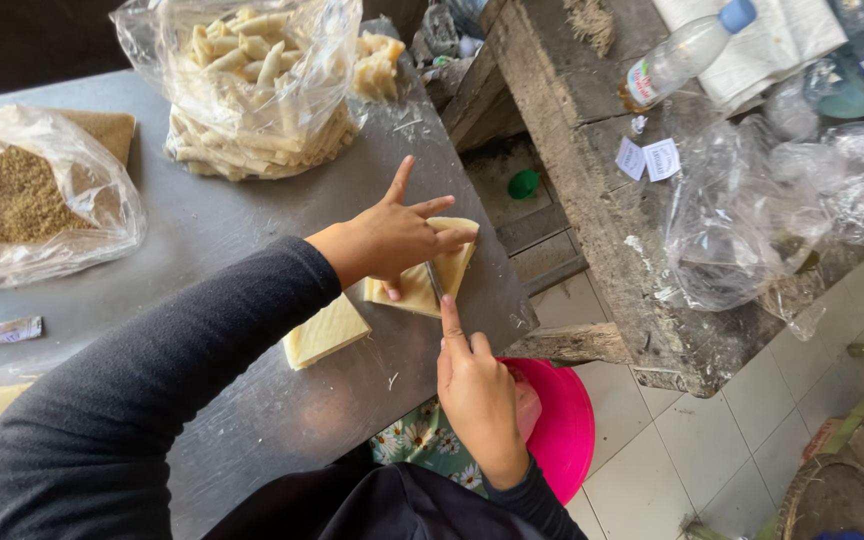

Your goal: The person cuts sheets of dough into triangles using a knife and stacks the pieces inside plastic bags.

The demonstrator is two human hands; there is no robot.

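Hands cutting a pale square sheet at the surface's near right edge

The left hand [392,237] lies flat on a pale yellow square sheet [422,285], fingers spread wide, pressing it against the grey metal surface [222,220] close to its right edge. The right hand [477,395] is closed around a knife [434,280], index finger stretched along its back; the thin blade rests on the sheet just beside the left hand's fingertips. Both arms wear dark long sleeves.

A second pale sheet [324,332] lies just left of the first, nearer the person, apart from both hands.

Toward the far edge of the surface stands a clear plastic bag of rolled pastries [257,90], with a few more rolls [377,65] in plastic at the far right corner. At the left edge sits another clear bag holding a brown crumbly filling [22,195], and a small wrapper [4,330] lies below it near the left edge.

Off the surface to the right, a rough wooden bench [592,190] carries a plastic bottle [687,50] and crumpled clear bags [742,210]. A pink stool [562,420] shows below the right hand over the tiled floor
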